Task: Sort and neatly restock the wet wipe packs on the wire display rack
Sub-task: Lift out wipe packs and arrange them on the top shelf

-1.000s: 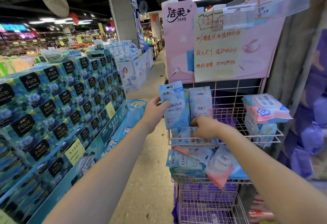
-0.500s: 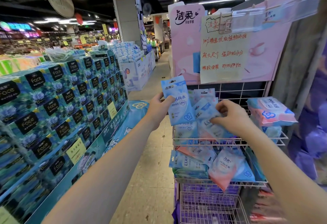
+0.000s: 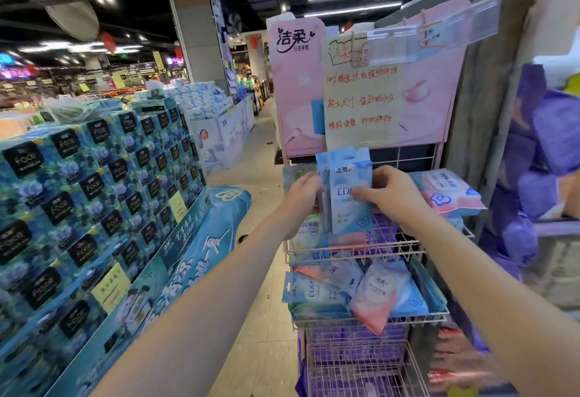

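Note:
A pink wire display rack [image 3: 351, 247] stands straight ahead with stacked baskets. Above its top basket I hold a small upright stack of blue wet wipe packs [image 3: 348, 186]. My left hand [image 3: 301, 196] grips the stack's left edge. On the stack's right side my right hand [image 3: 387, 192] pinches the front pack, thumb across its face. A large pink and blue wipe pack [image 3: 447, 191] lies at the right of the top basket. The second basket holds several loose blue and pink packs [image 3: 373, 293], lying tilted and untidy.
A pink brand sign with a handwritten note [image 3: 361, 98] rises behind the rack. On the left a big pallet display of blue tissue boxes [image 3: 94, 196] borders the tiled aisle [image 3: 260, 318]. Purple packs [image 3: 539, 161] fill the shelving on the right. A lower basket [image 3: 361, 365] holds purple goods.
My right hand has come up out of the top basket with blue packs and pressed them against the pack in my left hand. Both hands now hold one stack together.

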A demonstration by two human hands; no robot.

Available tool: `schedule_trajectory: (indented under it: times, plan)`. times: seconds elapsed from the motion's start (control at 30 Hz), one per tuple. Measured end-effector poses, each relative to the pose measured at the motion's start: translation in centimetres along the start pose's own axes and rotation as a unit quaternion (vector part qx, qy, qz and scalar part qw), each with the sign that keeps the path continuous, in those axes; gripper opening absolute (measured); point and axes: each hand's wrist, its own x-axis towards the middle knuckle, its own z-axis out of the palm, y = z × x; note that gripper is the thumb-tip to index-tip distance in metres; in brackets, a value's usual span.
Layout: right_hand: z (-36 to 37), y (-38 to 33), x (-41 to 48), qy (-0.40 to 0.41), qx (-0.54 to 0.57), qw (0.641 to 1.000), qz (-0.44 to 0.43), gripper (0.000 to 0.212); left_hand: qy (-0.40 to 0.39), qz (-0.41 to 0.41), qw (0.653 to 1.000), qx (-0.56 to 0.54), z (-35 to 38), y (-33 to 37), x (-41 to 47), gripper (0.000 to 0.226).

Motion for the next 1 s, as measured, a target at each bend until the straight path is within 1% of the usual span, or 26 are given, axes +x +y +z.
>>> schedule_trajectory:
  times: [0.1,0.17,0.23,0.27,0.37,0.43,0.53,0.6,0.7,0.87,0.93,1.0]
  plan:
    - [-1.3,-1.0,0.2,-0.009,-0.076,0.997,-0.017,0.043,-0.02,0.027,0.999,0.03,1.5,-0.3,0.2,0.034]
    - [-2.6,-1.7,0.7,-0.018,-0.124,0.992,-0.025,0.053,-0.016,0.043,0.998,0.039,2.4,-0.4,0.6,0.04]
    - [-4.2,-2.3,1.3,-0.057,-0.124,0.99,-0.033,0.064,-0.015,0.055,0.997,0.047,3.3,-0.2,1.2,0.042]
    - [-5.1,-2.6,1.6,-0.083,-0.118,0.989,-0.039,0.066,-0.009,0.057,0.997,0.046,3.8,-0.1,1.5,0.045]
    - [-7.5,-3.8,2.4,-0.14,-0.157,0.975,-0.069,0.054,-0.016,0.053,0.996,0.067,5.1,0.9,2.2,0.05]
    - [-8.7,-3.9,3.4,-0.144,-0.181,0.971,-0.065,0.05,-0.025,0.05,0.996,0.069,5.7,1.4,2.8,0.051]
    - [-9.9,-3.2,4.7,-0.136,-0.204,0.968,-0.044,0.05,-0.03,0.05,0.995,0.085,6.5,1.9,3.6,0.052]
    - [-10.2,-2.4,5.3,-0.133,-0.201,0.97,-0.04,0.05,-0.022,0.048,0.994,0.091,7.0,2.0,3.9,0.051]
    - [-10.2,-1.4,5.7,-0.156,-0.172,0.972,-0.042,0.041,-0.003,0.042,0.994,0.097,7.5,1.4,4.4,0.051]
    - [-10.6,0.2,6.7,-0.168,-0.146,0.975,-0.012,0.041,0.014,0.051,0.993,0.107,7.8,0.6,5.0,0.055]
    - [-10.7,0.4,7.0,-0.157,-0.143,0.977,-0.014,0.035,0.025,0.059,0.993,0.103,8.0,0.7,5.1,0.055]
    - [-10.7,0.5,7.1,-0.133,-0.141,0.981,-0.017,0.024,0.035,0.064,0.992,0.102,8.1,0.6,5.5,0.058]
